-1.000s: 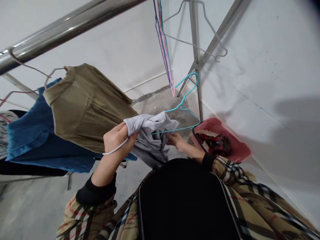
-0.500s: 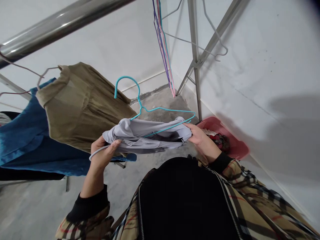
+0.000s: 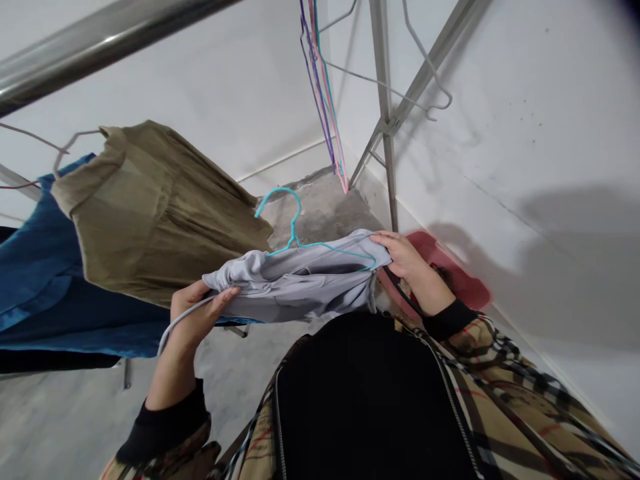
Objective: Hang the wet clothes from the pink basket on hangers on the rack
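A light grey garment (image 3: 305, 288) stretches between my two hands in front of my body. My left hand (image 3: 197, 310) pinches its gathered left end, and a thin grey cord runs from there over my wrist. At the other end, my right hand (image 3: 397, 253) grips the garment's edge between thumb and fingers. A turquoise clothes hanger (image 3: 293, 227) sits partly inside the garment's opening. Its hook and neck stand above the cloth, and its right corner lies within the opening near my right hand. The lower bar is mostly hidden by the cloth.
An olive shirt (image 3: 160, 207) and a blue garment (image 3: 65, 293) hang at the left below a shiny metal rail (image 3: 110, 40). Several coloured hangers (image 3: 327, 100) hang at the back by a metal stand (image 3: 386, 133). A red basket (image 3: 465, 280) stands by the right wall.
The hanger has sunk deeper into the garment, its right corner now within the opening. My hands have moved slightly apart, pulling the cloth wider, and my right hand has risen a little.
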`<state>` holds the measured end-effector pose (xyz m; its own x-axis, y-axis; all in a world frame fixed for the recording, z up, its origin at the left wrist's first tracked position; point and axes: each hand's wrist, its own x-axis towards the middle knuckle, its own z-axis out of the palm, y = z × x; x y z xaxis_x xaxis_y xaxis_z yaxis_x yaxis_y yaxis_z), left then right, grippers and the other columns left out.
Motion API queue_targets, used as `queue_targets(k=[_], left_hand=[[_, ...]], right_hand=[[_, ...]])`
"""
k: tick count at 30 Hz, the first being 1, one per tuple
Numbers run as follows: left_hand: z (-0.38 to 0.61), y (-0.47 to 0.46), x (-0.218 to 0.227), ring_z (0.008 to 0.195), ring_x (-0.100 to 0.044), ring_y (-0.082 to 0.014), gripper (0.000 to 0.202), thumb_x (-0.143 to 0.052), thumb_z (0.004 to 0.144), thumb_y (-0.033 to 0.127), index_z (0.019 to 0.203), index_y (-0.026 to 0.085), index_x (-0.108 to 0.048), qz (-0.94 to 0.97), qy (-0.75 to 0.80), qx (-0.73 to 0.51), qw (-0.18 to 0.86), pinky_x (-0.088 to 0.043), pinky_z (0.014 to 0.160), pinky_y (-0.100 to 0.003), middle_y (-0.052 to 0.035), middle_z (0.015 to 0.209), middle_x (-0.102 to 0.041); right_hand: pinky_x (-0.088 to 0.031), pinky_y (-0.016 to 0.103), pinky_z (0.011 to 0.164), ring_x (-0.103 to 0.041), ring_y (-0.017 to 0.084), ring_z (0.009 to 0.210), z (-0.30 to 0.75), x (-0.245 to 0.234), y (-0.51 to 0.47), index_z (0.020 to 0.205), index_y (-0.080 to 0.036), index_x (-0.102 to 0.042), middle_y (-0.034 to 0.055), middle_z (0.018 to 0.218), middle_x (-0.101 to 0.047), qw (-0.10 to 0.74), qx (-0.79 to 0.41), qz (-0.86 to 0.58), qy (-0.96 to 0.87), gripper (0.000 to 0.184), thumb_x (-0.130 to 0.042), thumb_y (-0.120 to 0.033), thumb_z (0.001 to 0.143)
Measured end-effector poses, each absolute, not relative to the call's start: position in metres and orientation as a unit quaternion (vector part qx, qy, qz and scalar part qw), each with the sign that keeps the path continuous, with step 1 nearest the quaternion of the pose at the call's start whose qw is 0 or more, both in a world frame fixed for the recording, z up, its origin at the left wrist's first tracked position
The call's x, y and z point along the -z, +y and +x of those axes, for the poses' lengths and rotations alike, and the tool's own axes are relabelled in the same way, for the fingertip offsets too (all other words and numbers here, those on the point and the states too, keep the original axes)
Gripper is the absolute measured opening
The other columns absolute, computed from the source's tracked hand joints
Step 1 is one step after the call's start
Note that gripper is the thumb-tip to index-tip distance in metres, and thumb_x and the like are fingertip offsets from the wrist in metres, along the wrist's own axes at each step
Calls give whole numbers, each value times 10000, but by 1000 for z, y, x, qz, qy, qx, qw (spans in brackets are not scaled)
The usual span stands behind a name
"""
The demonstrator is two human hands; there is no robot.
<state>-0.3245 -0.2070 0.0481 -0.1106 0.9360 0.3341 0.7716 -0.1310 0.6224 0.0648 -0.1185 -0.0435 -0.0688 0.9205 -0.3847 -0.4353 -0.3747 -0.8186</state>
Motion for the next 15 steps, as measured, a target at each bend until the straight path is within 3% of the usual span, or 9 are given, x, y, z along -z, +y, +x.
queue_targets(k=[5, 9, 12, 15], left_hand=[[-327, -210, -44, 754, -702, -233, 239, -722, 754, 454, 874, 254, -769, 714, 646, -266, 43, -511, 635, -284, -22, 827, -749], [-323, -214, -48, 679, -659, -189, 207, -643, 838, 432, 839, 257, -754, 731, 648, -205, -70, -382, 536, -257, -25, 799, -712], [-318, -219, -53, 595, -591, -145, 194, -606, 874, 368, 792, 238, -724, 724, 657, -174, -118, -276, 494, -257, -4, 696, -647], [-315, -221, -54, 665, -616, -164, 192, -576, 891, 329, 797, 227, -709, 703, 672, -188, -136, -314, 525, -263, -2, 717, -643]], right_hand=[[-439, 230, 525, -573, 111, 533, 64, 20, -123, 713, -182, -661, -36, 607, -665, 524, -642, -496, -259, 299, -829, -291, 491], [-440, 226, 539, -557, 106, 551, 58, 3, -131, 728, -185, -666, -36, 616, -646, 539, -634, -474, -287, 271, -806, -316, 536], [-430, 212, 540, -544, 99, 569, 50, -4, -148, 786, -194, -674, -40, 647, -638, 553, -627, -455, -307, 242, -771, -339, 617], [-414, 206, 532, -521, 94, 559, 42, -6, -174, 800, -198, -676, -44, 640, -617, 496, -626, -420, -431, 176, -695, -368, 757]])
